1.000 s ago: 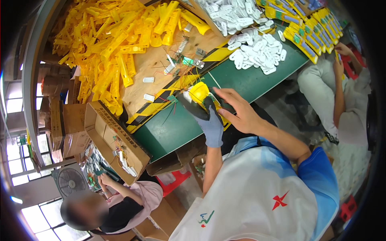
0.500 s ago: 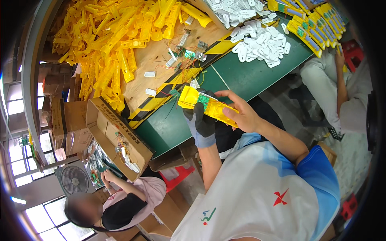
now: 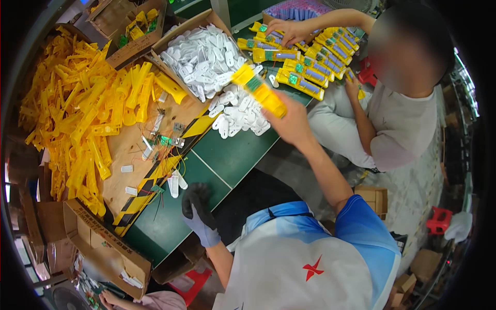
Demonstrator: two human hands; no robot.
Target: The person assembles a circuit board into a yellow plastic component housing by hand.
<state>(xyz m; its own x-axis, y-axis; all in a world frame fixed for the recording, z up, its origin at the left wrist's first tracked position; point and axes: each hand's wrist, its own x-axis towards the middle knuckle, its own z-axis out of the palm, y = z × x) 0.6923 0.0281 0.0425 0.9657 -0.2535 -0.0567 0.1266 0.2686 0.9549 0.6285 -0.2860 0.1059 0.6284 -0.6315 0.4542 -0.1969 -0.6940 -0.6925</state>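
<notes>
My right hand [image 3: 293, 123] grips one end of a yellow plastic housing [image 3: 269, 99] with a small green circuit board [image 3: 253, 84] in it. It carries the housing above the white pile, toward the far right of the bench; the housing is slightly blurred. My left hand [image 3: 199, 206], in a grey-and-black glove, hovers at the near edge of the green tabletop [image 3: 206, 163]. Its fingers bend loosely, thumb apart, and nothing shows in them. Two white oval pieces [image 3: 177, 183] lie just beyond its fingertips. Loose white pieces [image 3: 240, 113] are heaped below the held housing.
Yellow housings [image 3: 77, 113] pile up at left. White pieces fill a cardboard box [image 3: 155, 58]; wired boards [image 3: 165, 140] lie by the striped edge. Finished-looking yellow units [image 3: 305, 72] stand in rows at far right, where a co-worker's hand [image 3: 292, 31] reaches. Another person's hands show at lower left.
My left hand has let go of the yellow housing. My right hand has carried it away toward the far right, and the view has swung to the right.
</notes>
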